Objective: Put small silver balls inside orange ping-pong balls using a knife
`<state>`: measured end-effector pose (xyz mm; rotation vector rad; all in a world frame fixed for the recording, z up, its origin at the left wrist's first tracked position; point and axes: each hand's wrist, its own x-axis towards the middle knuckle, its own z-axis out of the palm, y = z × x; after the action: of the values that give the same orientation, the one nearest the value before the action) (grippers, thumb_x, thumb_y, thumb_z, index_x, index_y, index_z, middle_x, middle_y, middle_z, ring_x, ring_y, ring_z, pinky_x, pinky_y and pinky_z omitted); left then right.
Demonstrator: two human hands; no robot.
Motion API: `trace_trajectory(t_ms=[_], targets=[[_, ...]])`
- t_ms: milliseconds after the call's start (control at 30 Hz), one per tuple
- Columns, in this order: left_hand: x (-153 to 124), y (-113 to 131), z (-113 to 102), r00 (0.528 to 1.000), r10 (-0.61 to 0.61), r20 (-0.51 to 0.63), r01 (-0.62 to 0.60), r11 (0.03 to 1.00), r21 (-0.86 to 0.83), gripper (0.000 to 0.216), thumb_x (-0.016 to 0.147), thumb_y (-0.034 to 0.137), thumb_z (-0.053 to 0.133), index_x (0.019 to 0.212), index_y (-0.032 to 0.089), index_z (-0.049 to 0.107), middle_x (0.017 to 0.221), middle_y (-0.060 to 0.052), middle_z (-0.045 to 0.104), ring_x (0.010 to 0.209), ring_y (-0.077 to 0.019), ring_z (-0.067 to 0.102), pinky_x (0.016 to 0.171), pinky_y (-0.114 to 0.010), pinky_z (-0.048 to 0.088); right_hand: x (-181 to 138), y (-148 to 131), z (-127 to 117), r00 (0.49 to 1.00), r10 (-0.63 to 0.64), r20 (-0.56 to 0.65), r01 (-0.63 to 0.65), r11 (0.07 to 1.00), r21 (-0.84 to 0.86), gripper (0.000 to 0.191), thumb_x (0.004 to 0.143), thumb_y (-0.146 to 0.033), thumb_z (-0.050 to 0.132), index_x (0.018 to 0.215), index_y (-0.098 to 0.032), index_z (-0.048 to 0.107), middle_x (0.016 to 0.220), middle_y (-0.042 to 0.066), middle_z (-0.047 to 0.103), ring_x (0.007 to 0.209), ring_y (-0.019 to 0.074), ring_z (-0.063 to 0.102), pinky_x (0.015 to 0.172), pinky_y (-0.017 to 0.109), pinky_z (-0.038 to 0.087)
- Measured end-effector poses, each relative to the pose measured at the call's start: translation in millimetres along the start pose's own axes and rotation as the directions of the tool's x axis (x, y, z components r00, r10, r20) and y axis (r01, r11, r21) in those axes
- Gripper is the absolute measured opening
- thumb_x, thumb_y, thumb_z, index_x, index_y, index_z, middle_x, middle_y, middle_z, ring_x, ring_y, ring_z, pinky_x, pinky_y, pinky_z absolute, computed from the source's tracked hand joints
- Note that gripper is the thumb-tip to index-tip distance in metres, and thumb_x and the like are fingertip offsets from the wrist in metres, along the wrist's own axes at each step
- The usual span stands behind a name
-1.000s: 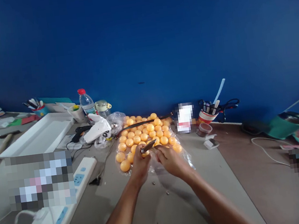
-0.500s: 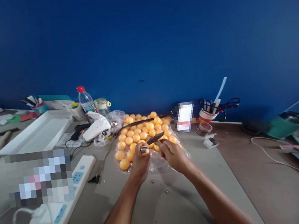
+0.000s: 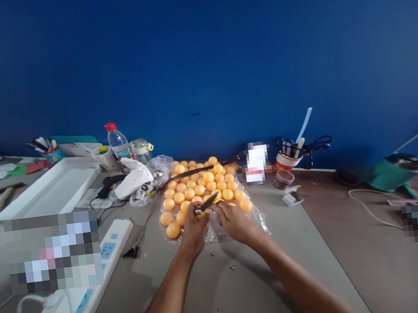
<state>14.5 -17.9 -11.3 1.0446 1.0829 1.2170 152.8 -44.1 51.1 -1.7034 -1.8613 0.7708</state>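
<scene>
My left hand (image 3: 195, 228) is closed around a small orange ball (image 3: 201, 217) with shiny metal (image 3: 198, 210) showing at its top; the fingers cover most of it. My right hand (image 3: 234, 220) grips a knife by its handle, which the fingers largely hide. The knife's dark blade (image 3: 210, 201) points up and away, its lower part close against the shiny metal; contact cannot be made out. Just beyond both hands, many orange ping-pong balls (image 3: 189, 193) lie in a clear plastic bag (image 3: 262, 222). Two tiny metal pieces (image 3: 232, 267) sit on the table nearer to me.
To the left are a white power strip (image 3: 108, 250), a white tray (image 3: 54, 183), a glue gun (image 3: 110, 185) and a red-capped bottle (image 3: 118, 143). A cup of tools (image 3: 288, 161) and a small round tub (image 3: 284, 178) stand at right. A blue wall (image 3: 198, 66) rises behind.
The right hand has come down and left, bringing the blade in toward the left hand's metal piece, with its tip now steeper. The view has shifted slightly.
</scene>
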Motion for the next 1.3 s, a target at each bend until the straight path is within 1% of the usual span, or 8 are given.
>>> trace_trajectory(t_ms=[200, 333, 400, 600, 833, 967, 1067, 1300], targets=[[0.3, 2.8, 2.9, 0.995, -0.092, 0.042, 0.099, 0.972, -0.213, 0.030, 0.068, 0.024, 0.070, 0.094, 0.023, 0.053, 0.061, 0.007, 0.052, 0.052, -0.0087, 0.046, 0.051, -0.021, 0.033, 0.9, 4.4, -6.2, 0.996, -0.011, -0.093, 0.014, 0.999, 0.030, 0.036, 0.099, -0.035, 0.033, 0.086, -0.020, 0.063, 0.078, 0.005, 0.068, 0.073, 0.0167, 0.062, 0.067, 0.025, 0.042], [6.1, 6.9, 2.9, 0.994, -0.108, 0.032, 0.112, 0.894, -0.434, 0.027, 0.066, 0.030, 0.073, 0.085, 0.020, 0.057, 0.070, 0.004, 0.056, 0.054, -0.0079, 0.050, 0.054, -0.022, 0.038, 3.4, 12.0, -4.0, 0.994, -0.047, -0.096, 0.041, 0.997, -0.060, 0.030, 0.098, -0.033, 0.038, 0.104, -0.020, 0.064, 0.101, 0.009, 0.071, 0.090, 0.0193, 0.064, 0.074, 0.026, 0.042], [8.5, 8.1, 1.6, 0.993, -0.116, 0.032, 0.117, 0.866, -0.487, 0.027, 0.065, 0.031, 0.074, 0.082, 0.019, 0.058, 0.073, 0.003, 0.057, 0.054, -0.0080, 0.051, 0.054, -0.023, 0.039, 4.1, 13.6, -3.1, 0.996, -0.030, -0.087, 0.018, 0.991, -0.131, 0.028, 0.096, -0.033, 0.041, 0.105, -0.019, 0.064, 0.101, 0.010, 0.072, 0.091, 0.0206, 0.065, 0.073, 0.026, 0.041], [11.9, 5.0, -3.5, 0.991, -0.130, -0.030, 0.095, 0.848, -0.522, 0.028, 0.069, 0.038, 0.073, 0.080, 0.017, 0.058, 0.073, 0.002, 0.058, 0.050, -0.0083, 0.049, 0.049, -0.023, 0.039, 0.7, 12.2, -13.8, 1.000, 0.014, -0.002, -0.014, 0.964, -0.267, 0.023, 0.091, -0.031, 0.048, 0.103, -0.018, 0.063, 0.092, 0.008, 0.072, 0.083, 0.0202, 0.064, 0.066, 0.026, 0.036], [13.7, 6.3, -5.5, 0.986, -0.161, -0.031, 0.110, 0.787, -0.608, 0.028, 0.078, 0.043, 0.066, 0.080, 0.016, 0.057, 0.072, -0.001, 0.059, 0.051, -0.0095, 0.050, 0.048, -0.023, 0.041, -1.8, 11.8, -10.4, 0.980, -0.073, 0.185, 0.140, 0.912, -0.385, 0.017, 0.087, -0.030, 0.054, 0.097, -0.018, 0.062, 0.099, 0.008, 0.071, 0.090, 0.0204, 0.063, 0.069, 0.026, 0.036], [14.7, 6.7, -5.7, 0.980, -0.195, -0.040, 0.128, 0.769, -0.626, 0.030, 0.075, 0.042, 0.069, 0.082, 0.016, 0.056, 0.070, 0.000, 0.060, 0.048, -0.0092, 0.049, 0.046, -0.023, 0.039, -2.1, 10.1, -0.5, 0.970, -0.064, 0.233, 0.163, 0.884, -0.438, 0.023, 0.090, -0.034, 0.052, 0.099, -0.016, 0.063, 0.103, 0.011, 0.071, 0.093, 0.0235, 0.063, 0.073, 0.029, 0.038], [15.3, 4.9, -5.9, 0.980, -0.193, -0.040, 0.127, 0.772, -0.623, 0.031, 0.073, 0.042, 0.070, 0.083, 0.015, 0.056, 0.072, 0.000, 0.061, 0.047, -0.0086, 0.049, 0.047, -0.023, 0.039, -2.3, 7.9, 2.6, 0.962, -0.055, 0.269, 0.174, 0.879, -0.444, 0.024, 0.092, -0.035, 0.048, 0.092, -0.017, 0.064, 0.095, 0.010, 0.072, 0.088, 0.0229, 0.064, 0.072, 0.029, 0.038], [15.0, 2.4, -5.8, 0.985, -0.168, -0.036, 0.118, 0.812, -0.572, 0.037, 0.070, 0.045, 0.072, 0.088, 0.016, 0.057, 0.075, -0.001, 0.062, 0.049, -0.0099, 0.052, 0.049, -0.024, 0.039, -1.1, 4.9, 5.3, 0.964, 0.002, 0.265, 0.136, 0.855, -0.500, 0.021, 0.091, -0.031, 0.049, 0.090, -0.018, 0.066, 0.092, 0.010, 0.072, 0.082, 0.0215, 0.065, 0.066, 0.027, 0.039]])
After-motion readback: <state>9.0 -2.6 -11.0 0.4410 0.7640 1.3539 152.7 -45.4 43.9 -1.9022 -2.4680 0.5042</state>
